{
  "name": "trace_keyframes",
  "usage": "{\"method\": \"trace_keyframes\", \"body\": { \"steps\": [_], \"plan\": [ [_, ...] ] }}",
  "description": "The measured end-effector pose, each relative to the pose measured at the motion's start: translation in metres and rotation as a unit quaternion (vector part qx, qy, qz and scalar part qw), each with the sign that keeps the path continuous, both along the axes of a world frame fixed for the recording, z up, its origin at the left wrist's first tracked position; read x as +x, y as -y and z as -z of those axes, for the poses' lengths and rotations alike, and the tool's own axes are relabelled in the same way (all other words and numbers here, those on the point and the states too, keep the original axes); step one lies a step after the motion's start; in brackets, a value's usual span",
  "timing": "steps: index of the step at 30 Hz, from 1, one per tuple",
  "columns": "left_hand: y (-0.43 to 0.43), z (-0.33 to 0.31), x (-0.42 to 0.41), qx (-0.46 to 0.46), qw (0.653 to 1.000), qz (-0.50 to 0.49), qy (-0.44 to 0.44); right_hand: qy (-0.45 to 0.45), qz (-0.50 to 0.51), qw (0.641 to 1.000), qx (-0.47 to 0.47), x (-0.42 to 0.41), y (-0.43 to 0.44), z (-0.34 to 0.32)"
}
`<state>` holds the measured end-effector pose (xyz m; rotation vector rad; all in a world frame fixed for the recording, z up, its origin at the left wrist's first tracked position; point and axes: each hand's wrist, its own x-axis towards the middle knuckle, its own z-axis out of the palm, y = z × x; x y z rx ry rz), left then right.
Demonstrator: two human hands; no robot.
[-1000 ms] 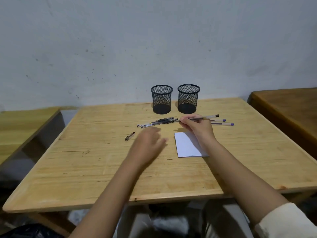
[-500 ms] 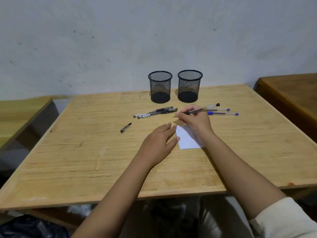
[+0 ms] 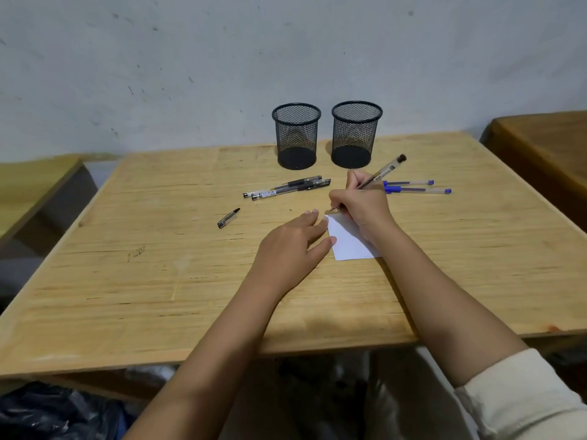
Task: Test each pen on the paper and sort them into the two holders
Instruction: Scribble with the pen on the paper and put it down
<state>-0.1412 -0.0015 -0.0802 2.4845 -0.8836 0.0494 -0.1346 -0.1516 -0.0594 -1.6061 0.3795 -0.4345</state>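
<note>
Moved since the earlier frame: the right hand (image 3: 362,206) has swung its pen (image 3: 384,171) from nearly level to a steep writing slant, and the left hand (image 3: 290,246) has settled lower against the sheet.

Item 1, right hand. Fingers and thumb curled round the clear-barrelled pen in a writing grip. The dark rear end points up and away past the knuckles, and the tip pokes out below the fingers. The heel of the hand and the wrist lie on the paper (image 3: 347,242).

Item 2, pen tip. At the sheet's far corner, just ahead of the left fingertips. Whether it touches the paper cannot be told.

Item 3, left hand. Palm down, fingers straight and slightly spread, holding nothing. The fingertips touch the paper's edge on the side away from the right hand.

Item 4, paper. Small white sheet flat on the table (image 3: 158,281), between the two hands and partly under the right one.

Item 5, black pens (image 3: 287,187). A bundle lying side by side, beyond the left hand's fingertips.

Item 6, blue pens (image 3: 413,186). Two, roughly parallel, just beyond the right hand on its outer side.

Item 7, cap (image 3: 228,218). A loose black cap, off the left hand's outer side.

Item 8, holders. Two black mesh cups, upright, well beyond both hands near the wall (image 3: 190,58). The left holder (image 3: 296,136) and right holder (image 3: 355,134) stand just apart.

Item 9, sleeve (image 3: 524,392). Cream, pushed up the right forearm.
</note>
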Motion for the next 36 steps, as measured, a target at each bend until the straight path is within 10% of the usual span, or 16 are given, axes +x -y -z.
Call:
{"method": "trace_keyframes", "body": {
  "steps": [36],
  "plan": [
    [-0.0039,0.0062,-0.0057,0.125,0.991,0.040,-0.024,-0.008,-0.019,0.999,-0.047,0.0007,-0.0042,0.0027]
  ]
}}
